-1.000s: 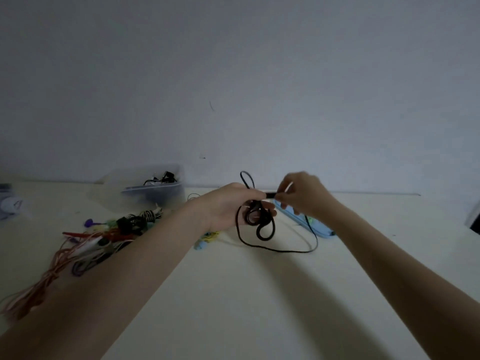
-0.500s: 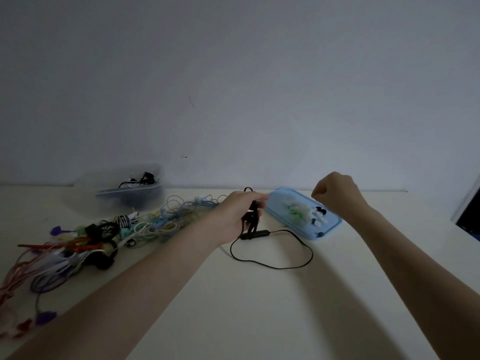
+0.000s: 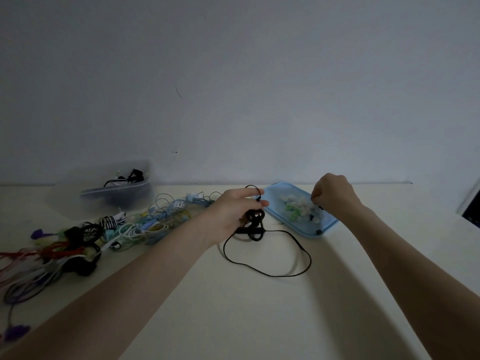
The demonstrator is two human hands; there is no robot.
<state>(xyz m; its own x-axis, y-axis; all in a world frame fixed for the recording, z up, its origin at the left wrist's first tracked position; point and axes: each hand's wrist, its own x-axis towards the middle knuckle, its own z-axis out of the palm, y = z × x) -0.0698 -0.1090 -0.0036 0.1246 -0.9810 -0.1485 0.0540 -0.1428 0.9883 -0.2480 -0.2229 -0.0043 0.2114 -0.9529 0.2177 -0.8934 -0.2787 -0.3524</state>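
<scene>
The left hand is in the middle of the frame. Its grip is closed round a black cord, which is wound into a small bunch of loops by the fingers. One thin loop sticks up over the fingertips. The rest of the cord is not wound up. It lies on the counter in one big loose ring, to the lower right of the hand.

The right hand is to the right, over a blue tray. Its fingers curl down into a heap of small pale and green bits in the tray. I cannot tell if this grip has hold of a bit or holds nothing.

I think the job is about half done. Part of the cord is bunched up. The big ring has to be wound in too, and then the bunch may need something from the tray to keep it together.

At the left lies a pile of mixed cords, not tidied. Behind it, a clear box holds a few dark cords.

No words or labels can be read anywhere.
</scene>
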